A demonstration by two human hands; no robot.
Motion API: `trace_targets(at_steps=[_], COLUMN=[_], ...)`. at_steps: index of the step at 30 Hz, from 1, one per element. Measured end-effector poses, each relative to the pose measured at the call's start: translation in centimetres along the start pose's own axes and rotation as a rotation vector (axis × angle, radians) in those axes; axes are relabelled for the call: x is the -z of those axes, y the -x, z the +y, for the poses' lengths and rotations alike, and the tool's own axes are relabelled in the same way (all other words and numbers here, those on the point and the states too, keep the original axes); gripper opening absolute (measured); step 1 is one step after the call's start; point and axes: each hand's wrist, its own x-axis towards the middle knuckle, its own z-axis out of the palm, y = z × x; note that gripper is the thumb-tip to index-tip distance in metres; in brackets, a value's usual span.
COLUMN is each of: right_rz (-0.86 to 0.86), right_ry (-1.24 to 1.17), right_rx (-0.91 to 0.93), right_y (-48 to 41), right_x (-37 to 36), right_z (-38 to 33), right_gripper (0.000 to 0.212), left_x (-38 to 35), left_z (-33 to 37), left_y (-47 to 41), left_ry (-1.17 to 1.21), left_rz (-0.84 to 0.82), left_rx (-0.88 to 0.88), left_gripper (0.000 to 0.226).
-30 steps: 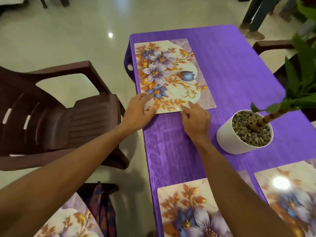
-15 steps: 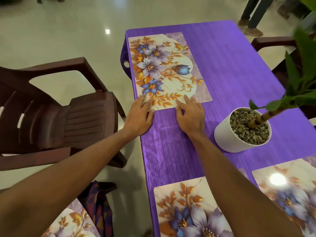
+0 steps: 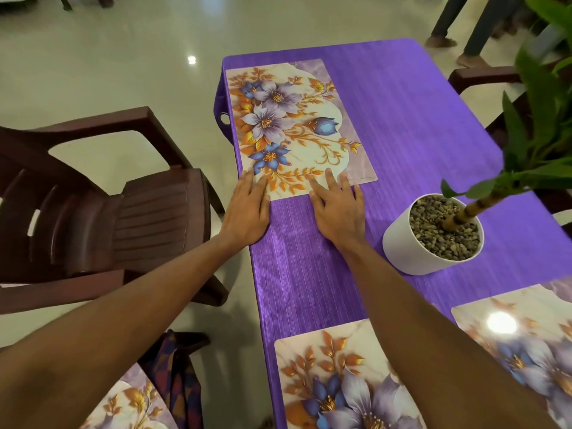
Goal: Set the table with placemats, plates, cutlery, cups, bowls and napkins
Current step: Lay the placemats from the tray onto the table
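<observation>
1. The far placemat (image 3: pixel 297 125) lies flat on the purple-covered desk (image 3: pixel 418 103), its long side running right along the left edge, beside the chair (image 3: pixel 139 218).
2. The left grip (image 3: pixel 247 209) and right grip (image 3: pixel 339 212) are both open and flat, with straight fingers touching the mat's near edge. Neither holds anything.
3. An uneven shove from the left grip could skew the mat or slide it over the desk's edge.
4. The cloth (image 3: pixel 303 274) looks slick, so pressing hard may ruck it instead of moving the mat.
5. The plant pot (image 3: pixel 402 243) stands just beside the right forearm, and a careless pull-back could knock it.
</observation>
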Motion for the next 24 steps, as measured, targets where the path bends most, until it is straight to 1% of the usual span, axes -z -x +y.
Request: trace_targets(at_steps=[4, 9, 15, 24], right_rz=[-0.036, -0.040, -0.048, -0.082], right_ry=[0.028, 0.048, 0.076, 0.104], right_rx=[-0.002, 0.001, 0.013, 0.030], right_y=[-0.1, -0.1, 0.0, -0.1], right_x=[0.0, 0.0, -0.1, 0.1], right_z=[-0.1, -0.1, -0.1, -0.2], right_gripper=[0.050, 0.052, 0.054, 0.060], left_x=[-0.2, -0.1, -0.2, -0.1], left_z=[-0.3, -0.1, 0.0, 0.3], left_y=[-0.2, -0.6, -0.8, -1.3], left_ry=[-0.008, -0.013, 0.011, 0.020], left_rz=[-0.025, -0.041, -0.027, -0.021], left_rx=[0.007, 0.013, 0.023, 0.034], left_gripper=[0.067, 0.069, 0.061, 0.061])
